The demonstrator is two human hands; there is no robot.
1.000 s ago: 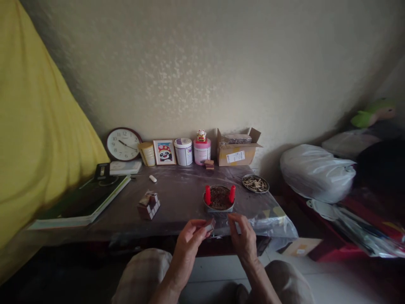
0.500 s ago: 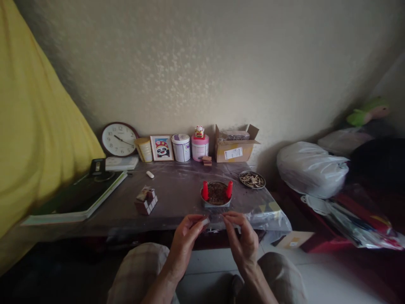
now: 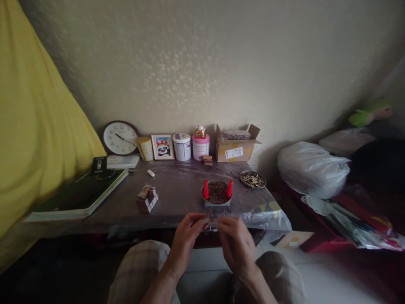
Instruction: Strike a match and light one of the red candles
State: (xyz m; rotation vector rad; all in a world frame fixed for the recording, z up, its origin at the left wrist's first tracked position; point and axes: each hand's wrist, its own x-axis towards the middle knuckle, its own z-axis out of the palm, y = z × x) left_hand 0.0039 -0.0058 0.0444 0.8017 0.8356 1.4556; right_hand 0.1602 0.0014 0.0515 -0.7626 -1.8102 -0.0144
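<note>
Between the thumb and fingers of my left hand [image 3: 186,231] is a small matchbox [image 3: 206,220], its side strip facing right. My right hand [image 3: 236,238], smeared by motion, pinches what looks like a thin matchstick [image 3: 216,221] close to the matchbox. Just beyond both hands stands a round bowl of dark soil [image 3: 217,193]. Two red candles [image 3: 206,190] rise from it, one at each side. To its right, a round dish [image 3: 262,184] holds many loose matchsticks [image 3: 252,180].
A stack of matchboxes [image 3: 147,199] sits left on the plastic-covered table [image 3: 180,190], near a white lighter-like object [image 3: 151,173]. Along the wall stand a clock [image 3: 119,138], tins [image 3: 182,147], a framed panda picture [image 3: 163,147] and a cardboard box [image 3: 236,151]. A green book [image 3: 79,194] lies far left.
My right hand has moved left and turned, bringing its fingers close to the matchbox. The matchbox is tilted a little more in my left hand, which stays in place.
</note>
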